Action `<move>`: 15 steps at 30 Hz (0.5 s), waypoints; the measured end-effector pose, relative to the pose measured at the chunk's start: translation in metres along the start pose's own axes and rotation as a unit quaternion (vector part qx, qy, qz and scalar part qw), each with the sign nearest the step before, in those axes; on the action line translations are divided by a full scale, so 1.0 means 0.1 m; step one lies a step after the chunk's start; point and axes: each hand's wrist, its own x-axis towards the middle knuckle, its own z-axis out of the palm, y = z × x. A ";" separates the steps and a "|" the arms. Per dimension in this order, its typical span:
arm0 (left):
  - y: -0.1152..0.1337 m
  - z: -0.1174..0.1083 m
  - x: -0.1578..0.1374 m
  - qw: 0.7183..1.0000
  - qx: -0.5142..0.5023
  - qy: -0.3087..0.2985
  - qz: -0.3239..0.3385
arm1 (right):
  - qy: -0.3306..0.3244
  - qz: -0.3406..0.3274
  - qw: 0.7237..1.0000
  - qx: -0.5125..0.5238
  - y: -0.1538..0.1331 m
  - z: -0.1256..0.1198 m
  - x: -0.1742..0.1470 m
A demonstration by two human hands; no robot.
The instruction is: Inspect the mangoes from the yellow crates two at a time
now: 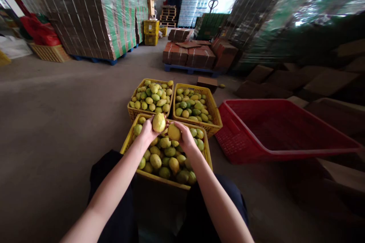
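My left hand [148,130] is closed around a yellow lemon [159,122], held up above the near yellow crate [171,182]. Beside it my right hand [184,135] grips another yellow lemon [174,132]. The two lemons are close together but apart. Below them the near crate holds many green and yellow lemons [155,161]. Just beyond stand a heaped yellow crate [134,112] at the left and a less full yellow crate [215,115] at the right, both with similar fruit.
A large red plastic bin [242,140] stands to the right of the crates. Behind lie bundled flat cartons [201,59] on a blue pallet [182,69]. Wrapped stacks [119,15] rise on both sides. Loose cardboard [262,74] lies at the right.
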 end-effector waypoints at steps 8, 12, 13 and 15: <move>0.07 0.04 -0.05 0.996 -0.001 0.064 0.064 | -0.010 -0.037 0.999 0.014 0.00 0.05 -0.04; 0.08 0.00 -0.04 0.999 -0.014 0.034 0.026 | 0.066 -0.002 0.996 0.054 -0.04 -0.02 0.02; 0.07 -0.01 -0.03 0.999 -0.022 0.028 0.010 | 0.089 0.020 0.994 0.064 -0.04 -0.05 0.04; 0.06 -0.03 -0.01 0.999 -0.042 0.024 -0.014 | 0.116 0.066 0.988 0.080 -0.05 -0.11 0.07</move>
